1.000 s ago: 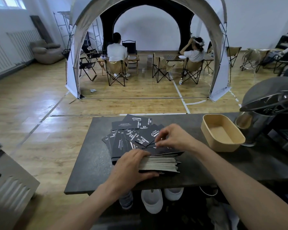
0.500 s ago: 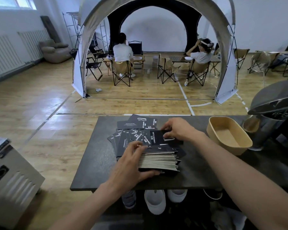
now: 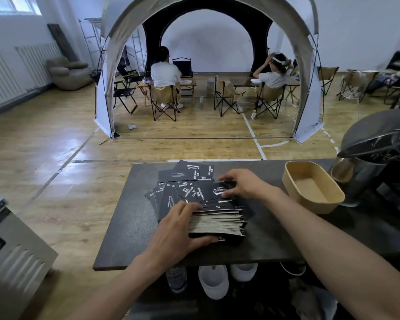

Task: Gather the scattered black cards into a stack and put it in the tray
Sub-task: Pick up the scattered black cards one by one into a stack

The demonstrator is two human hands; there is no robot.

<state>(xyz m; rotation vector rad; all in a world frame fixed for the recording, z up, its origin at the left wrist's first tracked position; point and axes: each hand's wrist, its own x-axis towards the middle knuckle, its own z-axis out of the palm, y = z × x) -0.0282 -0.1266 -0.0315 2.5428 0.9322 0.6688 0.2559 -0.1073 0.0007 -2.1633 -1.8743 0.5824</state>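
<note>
— On the dark bench (image 3: 129, 227), where do the black cards lie?
— Most sit in a thick stack (image 3: 217, 221) near the front edge, with their pale edges turned toward the camera. Behind it, loose cards (image 3: 185, 179) fan out and overlap one another toward the far edge.
— And the left hand?
— The left hand (image 3: 173, 232) grips the stack at its left end, fingers curled over the top and thumb along the near side.
— The right hand?
— The right hand (image 3: 243, 184) pinches one card (image 3: 219, 191) with white lettering by its right end, just behind the stack and over the loose ones. I cannot tell whether that card is lifted or resting.
— The tray?
— The tan tray (image 3: 314, 205) stands to the right on the same bench, apart from the cards. A dark machine (image 3: 379, 144) is just beside it, further right.
</note>
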